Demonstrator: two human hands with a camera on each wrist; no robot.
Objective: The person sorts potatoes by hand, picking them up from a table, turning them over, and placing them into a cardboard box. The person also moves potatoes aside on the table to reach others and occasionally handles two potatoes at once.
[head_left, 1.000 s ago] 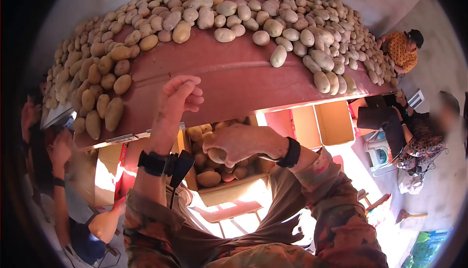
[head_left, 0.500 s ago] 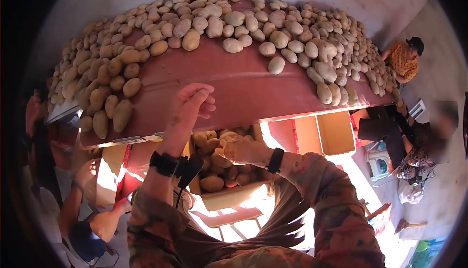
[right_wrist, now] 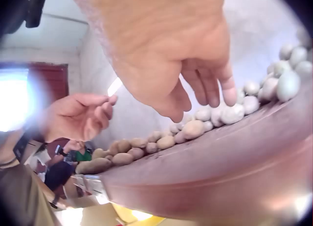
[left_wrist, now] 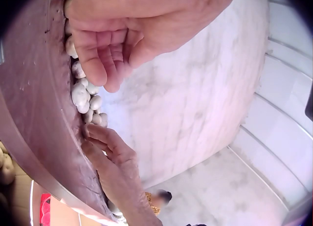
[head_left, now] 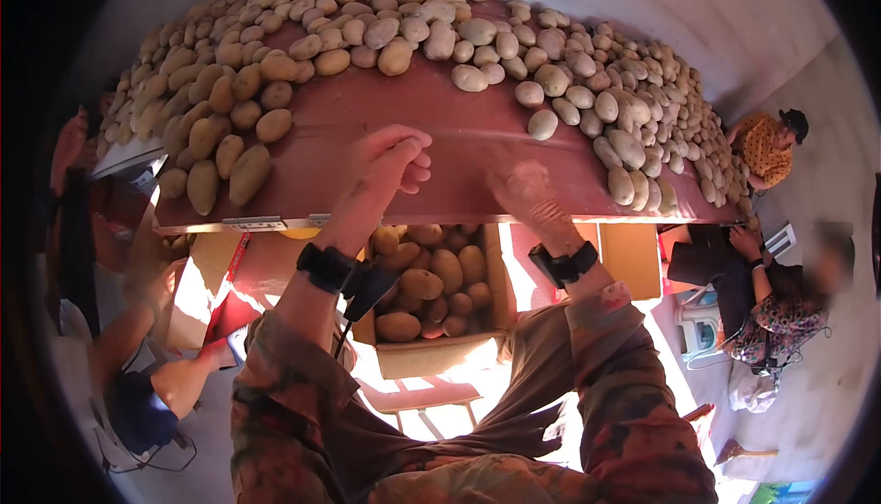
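Observation:
My left hand (head_left: pixel 393 157) hangs over the near part of the red table (head_left: pixel 349 105), its fingers loosely curled and nothing in them. To its right, my right hand (head_left: pixel 528 188) is blurred over the table's front edge. In the right wrist view its fingers (right_wrist: pixel 227 84) point down, relaxed and holding nothing, with a row of potatoes (right_wrist: pixel 194 129) behind them. One potato (head_left: pixel 542 124) lies at the near fringe of the heap, just beyond the right hand. Below the table edge stands a cardboard box (head_left: pixel 440 362) with many potatoes (head_left: pixel 420 284) inside.
Potatoes (head_left: pixel 248 174) are heaped along the table's left, back and right. Another carton (head_left: pixel 633 247) stands below the edge at right. A person in an orange shirt (head_left: pixel 763 151) and a seated person (head_left: pixel 780 307) are at right; another person's arm (head_left: pixel 138 321) is at left.
My right hand held a potato over the box, lowered it among the others and let go. It has since risen empty to the table. The left hand stays much the same.

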